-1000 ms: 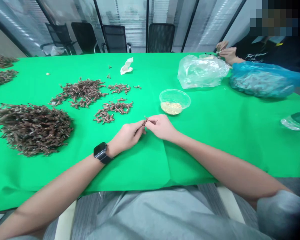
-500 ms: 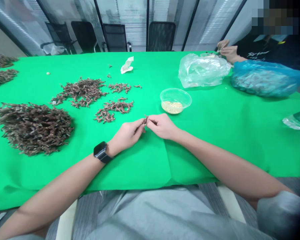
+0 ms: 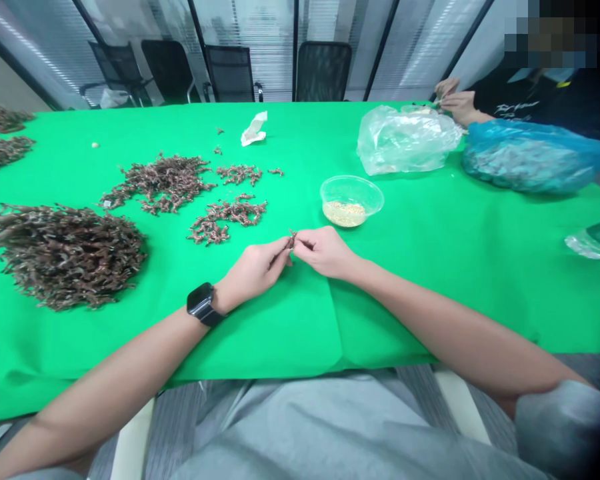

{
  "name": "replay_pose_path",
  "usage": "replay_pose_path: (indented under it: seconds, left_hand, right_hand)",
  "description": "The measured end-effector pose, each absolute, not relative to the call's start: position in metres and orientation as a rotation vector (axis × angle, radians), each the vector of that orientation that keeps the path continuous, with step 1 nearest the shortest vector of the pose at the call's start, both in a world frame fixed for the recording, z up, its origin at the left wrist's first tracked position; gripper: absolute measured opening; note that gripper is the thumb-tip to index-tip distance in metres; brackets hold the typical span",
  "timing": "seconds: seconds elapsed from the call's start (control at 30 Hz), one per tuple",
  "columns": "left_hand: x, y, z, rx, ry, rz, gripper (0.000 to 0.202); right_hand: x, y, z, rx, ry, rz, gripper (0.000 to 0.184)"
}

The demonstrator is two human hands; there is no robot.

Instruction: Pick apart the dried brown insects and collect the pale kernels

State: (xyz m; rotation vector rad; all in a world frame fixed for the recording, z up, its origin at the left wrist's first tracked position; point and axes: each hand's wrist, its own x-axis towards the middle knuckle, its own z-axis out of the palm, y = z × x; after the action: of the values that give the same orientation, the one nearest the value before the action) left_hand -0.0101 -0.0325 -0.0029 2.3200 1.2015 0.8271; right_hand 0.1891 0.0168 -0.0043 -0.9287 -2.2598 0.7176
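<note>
Over green cloth (image 3: pixel 410 320): L hand (image 3: pixel 253 273), R hand (image 3: pixel 325 253), fingers (image 3: pixel 280 252) pinching knobbly brown sprig (image 3: pixel 291 240).

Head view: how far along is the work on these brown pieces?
Seemingly done: the smaller piles and the pale grains in the bowl. In hand: one brown piece pinched between left hand and right hand. Apparently left: the big heap and the full blue bag.

Probably an office meeting room, glass partition (image 3: pixel 270 40) with blinds, black mesh office chairs (image 3: pixel 323 72), long table (image 3: pixel 260 343) under green cloth
</note>
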Motion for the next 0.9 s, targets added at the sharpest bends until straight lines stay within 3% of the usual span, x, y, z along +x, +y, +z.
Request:
replay_pose_path:
  seconds: [0.23,0.57,0.8,0.9]
  left_hand:
    - [-0.011,-0.033,-0.007,2.371,1.178,0.826,0.029]
    - [-0.011,-0.031,-0.007,2.403,1.212,0.850,0.030]
    - [-0.012,-0.029,0.001,2.256,1.336,0.937,0.026]
    - [-0.013,-0.028,0.000,2.240,1.336,0.961,0.023]
  right_hand:
    - [0.189,0.013,-0.001,-0.923,-2.191,0.862,0.030]
    - [0.179,0.014,-0.003,-1.026,-1.689,1.567,0.018]
    - [0.184,0.015,-0.005,-1.039,-1.744,1.296,0.024]
    - [0.185,0.015,-0.007,-1.016,-1.713,1.253,0.012]
